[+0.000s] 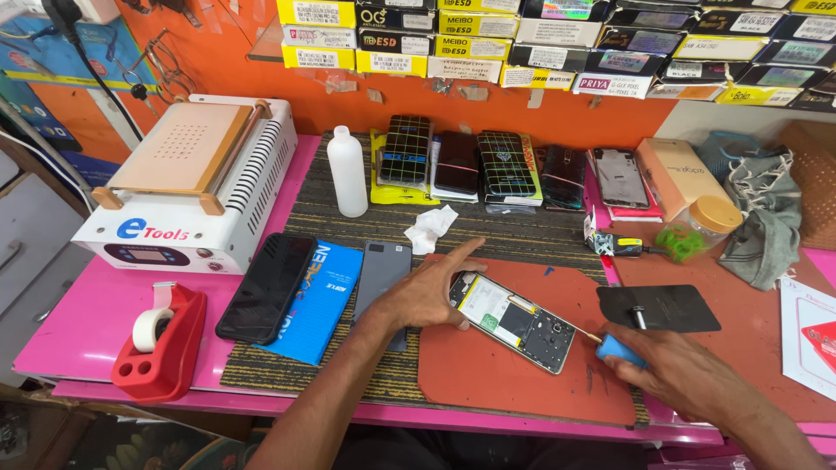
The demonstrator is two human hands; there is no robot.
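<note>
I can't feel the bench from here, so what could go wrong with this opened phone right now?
1. The screwdriver tip sits over the opened phone; a slip could gouge its exposed board.
2. Only the left hand steadies the phone at one end, so it might pivot on the mat.

Pink table [83, 335], white heating machine [187, 187] at its left, red tape dispenser [161, 344] near the front edge, striped woven mat [296, 370] across the middle, grey cloth [766, 226] at right
</note>
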